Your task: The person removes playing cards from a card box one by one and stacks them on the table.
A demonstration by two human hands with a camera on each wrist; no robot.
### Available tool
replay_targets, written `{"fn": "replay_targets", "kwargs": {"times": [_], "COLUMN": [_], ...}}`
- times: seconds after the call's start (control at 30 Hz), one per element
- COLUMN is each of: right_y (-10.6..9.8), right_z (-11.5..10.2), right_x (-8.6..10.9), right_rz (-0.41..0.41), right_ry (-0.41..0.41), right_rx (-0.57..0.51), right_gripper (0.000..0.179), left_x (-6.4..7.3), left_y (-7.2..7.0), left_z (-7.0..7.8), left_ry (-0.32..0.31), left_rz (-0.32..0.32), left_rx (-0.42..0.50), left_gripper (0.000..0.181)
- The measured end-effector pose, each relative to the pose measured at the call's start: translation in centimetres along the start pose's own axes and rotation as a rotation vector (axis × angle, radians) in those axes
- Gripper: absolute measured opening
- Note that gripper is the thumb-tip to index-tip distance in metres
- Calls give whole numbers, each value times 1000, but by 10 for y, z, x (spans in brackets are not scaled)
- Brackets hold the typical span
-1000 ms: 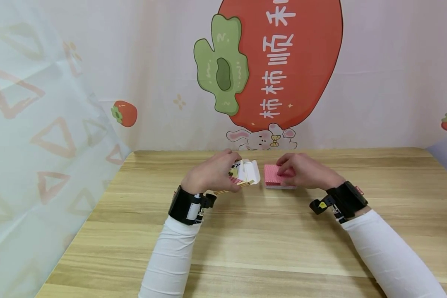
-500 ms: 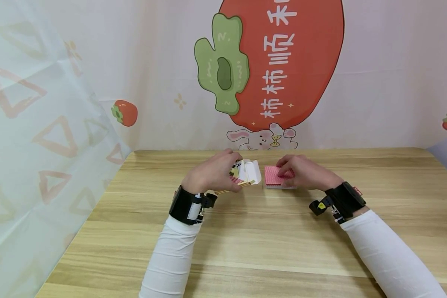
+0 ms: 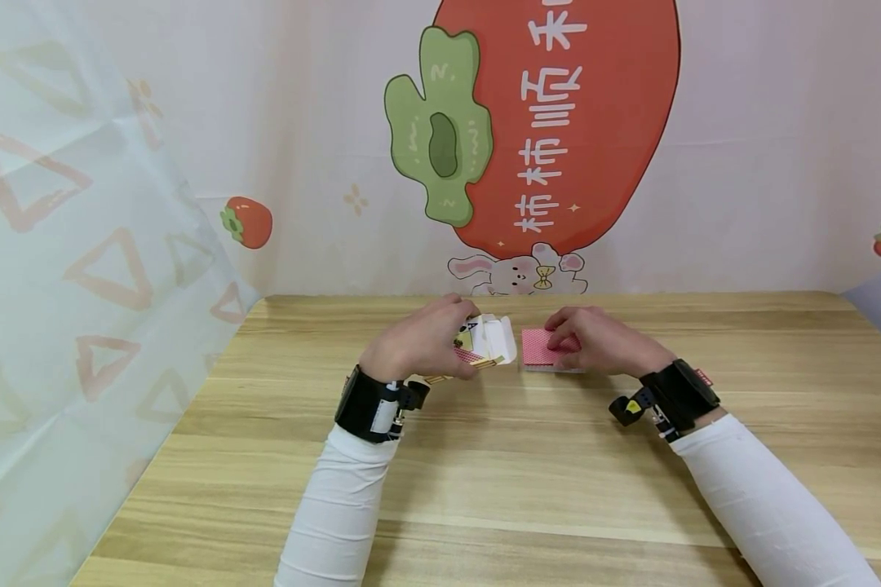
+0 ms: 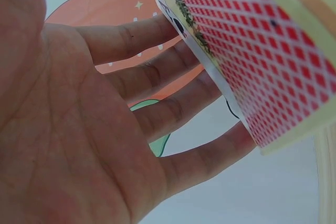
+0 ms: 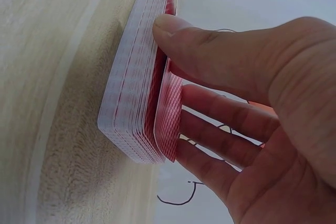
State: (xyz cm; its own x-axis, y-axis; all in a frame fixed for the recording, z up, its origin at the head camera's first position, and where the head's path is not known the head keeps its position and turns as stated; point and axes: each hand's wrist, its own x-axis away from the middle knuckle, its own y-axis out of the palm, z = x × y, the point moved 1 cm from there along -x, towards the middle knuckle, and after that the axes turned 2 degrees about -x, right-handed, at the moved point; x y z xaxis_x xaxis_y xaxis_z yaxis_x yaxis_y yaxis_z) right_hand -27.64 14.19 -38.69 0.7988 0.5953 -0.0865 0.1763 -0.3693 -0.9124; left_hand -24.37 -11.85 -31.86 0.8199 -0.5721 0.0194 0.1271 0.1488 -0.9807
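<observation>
My left hand [image 3: 429, 334] grips an opened playing-card box [image 3: 498, 341] from its left side, thumb on the near edge and fingers on the far one. The box has its white flap out to the right and an ace printed on it; the left wrist view shows its red-and-white lattice side [image 4: 262, 51]. Just right of the box, a deck of playing cards [image 3: 537, 346] lies face down on the table. My right hand [image 3: 595, 341] pinches a thin packet of top cards [image 5: 170, 111], thumb at the near edge. A narrow gap parts this packet from the thick stack [image 5: 128, 77] below.
The wooden table [image 3: 499, 481] reaches back to a printed cloth backdrop [image 3: 323, 147] with a big red persimmon and a rabbit. A pale cloth [image 3: 51, 285] hangs along the left side.
My right hand has sunk slightly with the lifted cards, and the packet now sits closer over the deck. The left hand and the box stay nearly still.
</observation>
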Motion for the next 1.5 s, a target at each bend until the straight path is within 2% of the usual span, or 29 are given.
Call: {"fn": "replay_targets", "kwargs": {"times": [0.8, 1.5], "right_y": [1, 4], "right_z": [0, 2], "right_x": [0, 0], "right_rz": [10, 19], "right_ry": [-4, 10], "right_rx": [28, 1], "right_gripper": [26, 25], "left_x": [0, -1], "left_y": [1, 4], "left_z": [1, 4], "left_ry": [2, 4], "left_rz": [-2, -13], "left_rx": [8, -4], "left_gripper": [64, 63]}}
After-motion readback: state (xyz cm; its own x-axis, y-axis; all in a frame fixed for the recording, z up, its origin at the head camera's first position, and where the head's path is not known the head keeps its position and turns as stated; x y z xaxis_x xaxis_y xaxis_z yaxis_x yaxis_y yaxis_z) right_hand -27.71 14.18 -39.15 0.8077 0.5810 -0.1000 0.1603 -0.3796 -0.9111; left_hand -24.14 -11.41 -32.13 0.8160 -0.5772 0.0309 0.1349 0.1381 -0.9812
